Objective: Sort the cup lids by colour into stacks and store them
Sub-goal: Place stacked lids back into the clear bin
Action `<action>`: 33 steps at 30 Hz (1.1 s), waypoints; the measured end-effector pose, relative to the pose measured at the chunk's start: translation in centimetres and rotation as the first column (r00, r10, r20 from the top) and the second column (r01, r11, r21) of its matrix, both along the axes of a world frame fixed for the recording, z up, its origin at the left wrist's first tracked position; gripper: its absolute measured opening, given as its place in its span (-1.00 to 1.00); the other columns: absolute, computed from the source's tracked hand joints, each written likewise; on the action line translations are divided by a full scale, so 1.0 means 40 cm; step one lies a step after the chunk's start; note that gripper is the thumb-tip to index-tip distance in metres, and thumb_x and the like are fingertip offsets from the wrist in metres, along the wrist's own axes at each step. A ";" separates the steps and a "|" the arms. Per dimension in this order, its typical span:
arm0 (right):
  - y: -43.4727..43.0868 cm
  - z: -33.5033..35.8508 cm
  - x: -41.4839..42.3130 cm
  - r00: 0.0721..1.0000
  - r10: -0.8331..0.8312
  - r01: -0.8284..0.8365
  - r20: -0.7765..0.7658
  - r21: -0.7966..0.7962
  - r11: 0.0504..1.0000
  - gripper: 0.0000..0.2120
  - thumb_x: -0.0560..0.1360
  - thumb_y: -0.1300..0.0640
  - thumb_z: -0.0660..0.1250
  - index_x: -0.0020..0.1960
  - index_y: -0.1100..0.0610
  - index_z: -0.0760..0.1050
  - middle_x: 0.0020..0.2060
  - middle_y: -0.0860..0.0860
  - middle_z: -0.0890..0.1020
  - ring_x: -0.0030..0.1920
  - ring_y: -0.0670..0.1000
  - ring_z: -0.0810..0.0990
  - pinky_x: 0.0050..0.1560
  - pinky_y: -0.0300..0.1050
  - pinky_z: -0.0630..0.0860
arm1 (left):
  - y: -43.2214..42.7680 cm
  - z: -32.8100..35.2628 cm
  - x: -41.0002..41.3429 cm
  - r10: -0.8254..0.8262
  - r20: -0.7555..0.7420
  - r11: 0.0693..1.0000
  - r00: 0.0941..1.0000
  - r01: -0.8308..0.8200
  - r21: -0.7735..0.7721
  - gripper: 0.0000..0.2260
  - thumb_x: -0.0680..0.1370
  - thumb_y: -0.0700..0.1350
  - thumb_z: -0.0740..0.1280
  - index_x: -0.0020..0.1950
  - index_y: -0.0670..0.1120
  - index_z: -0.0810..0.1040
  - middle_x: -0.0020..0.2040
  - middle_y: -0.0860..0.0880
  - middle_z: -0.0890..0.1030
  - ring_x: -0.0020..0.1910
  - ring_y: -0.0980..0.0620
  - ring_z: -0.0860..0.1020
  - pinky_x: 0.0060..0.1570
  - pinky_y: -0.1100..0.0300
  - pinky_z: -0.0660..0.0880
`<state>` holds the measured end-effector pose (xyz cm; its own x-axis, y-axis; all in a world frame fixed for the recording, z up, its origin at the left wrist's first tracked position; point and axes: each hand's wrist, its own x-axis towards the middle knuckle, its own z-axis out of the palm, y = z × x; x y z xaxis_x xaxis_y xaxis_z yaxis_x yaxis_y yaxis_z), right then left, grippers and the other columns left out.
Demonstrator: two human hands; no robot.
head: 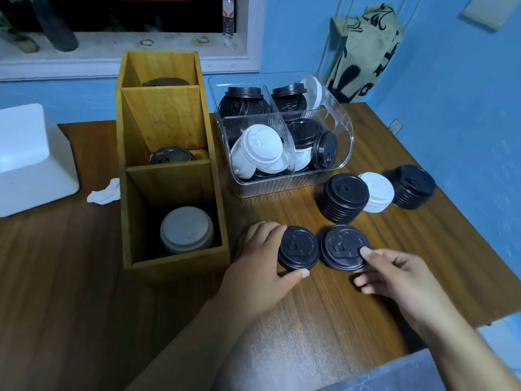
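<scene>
Low in the middle of the frame, on the brown wooden table (84, 277), two single lids lie side by side, almost touching. The left hand (262, 255) grips the black lid (298, 247) lying nearer the frame's left: its fingers curl over the far left rim and the thumb presses the near edge. The right hand (394, 272) pinches the second black lid (342, 246) at its right rim, one fingertip on top and the other tips curled in at the near edge. Above and to the right of these stand three sorted piles in a row: a tall black stack (345, 197), a lower white stack (376, 191) touching it, and another black stack (413, 186) just beside that. Behind them, at upper centre, a clear plastic bin (345, 128) with dividers holds loose black and white lids jumbled together, several on edge. Left of centre stands a tall wooden organizer (169, 182) with three compartments: white lids (186, 230) stacked in the nearest, a dark lid (172, 156) in the middle one, and another dark shape in the farthest. A crumpled tissue (105, 191) lies left of the organizer, near a white container (28, 159) at the frame's left edge.
</scene>
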<state>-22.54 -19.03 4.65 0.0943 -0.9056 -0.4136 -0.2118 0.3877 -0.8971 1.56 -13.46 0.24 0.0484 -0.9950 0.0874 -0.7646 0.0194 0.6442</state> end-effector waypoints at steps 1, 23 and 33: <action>0.002 -0.005 -0.002 0.996 -0.003 0.002 -0.084 -0.015 1.000 -0.68 0.54 0.06 0.41 -0.15 0.34 0.64 -0.24 0.25 0.68 -0.36 0.11 0.60 -0.37 -0.09 0.58 | -0.001 0.000 0.000 0.000 0.000 1.000 1.000 0.000 0.003 -0.27 0.47 0.30 0.41 0.54 0.07 0.26 0.42 0.22 0.25 0.47 0.22 0.12 0.44 0.25 0.17; -0.016 -0.037 0.081 0.788 0.149 -0.547 -0.598 -0.568 0.615 -0.44 0.34 -0.22 0.55 0.29 -0.09 0.56 0.22 -0.24 0.57 0.25 -0.19 0.47 0.31 -0.34 0.30 | 0.000 -0.002 -0.005 -0.003 -0.001 1.000 1.000 0.003 0.012 -0.17 0.46 0.26 0.45 0.61 0.01 0.19 0.42 0.15 0.26 0.48 0.15 0.13 0.43 0.19 0.20; -0.020 -0.085 0.157 0.782 0.271 -0.593 -0.561 -0.537 0.600 -0.50 0.48 -0.32 0.32 0.31 -0.07 0.59 0.29 -0.17 0.54 0.33 -0.17 0.43 0.39 -0.35 0.22 | -0.005 -0.009 -0.005 0.000 -0.013 1.000 1.000 0.000 -0.018 -0.19 0.44 0.20 0.48 0.58 -0.02 0.24 0.39 0.08 0.34 0.44 0.08 0.23 0.43 0.09 0.28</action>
<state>-16.26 -19.85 1.23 0.5316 -0.8292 0.1728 -0.5673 -0.5001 -0.6543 1.36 -13.65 -0.12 0.0496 -0.9933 0.1048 -0.7561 0.0312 0.6538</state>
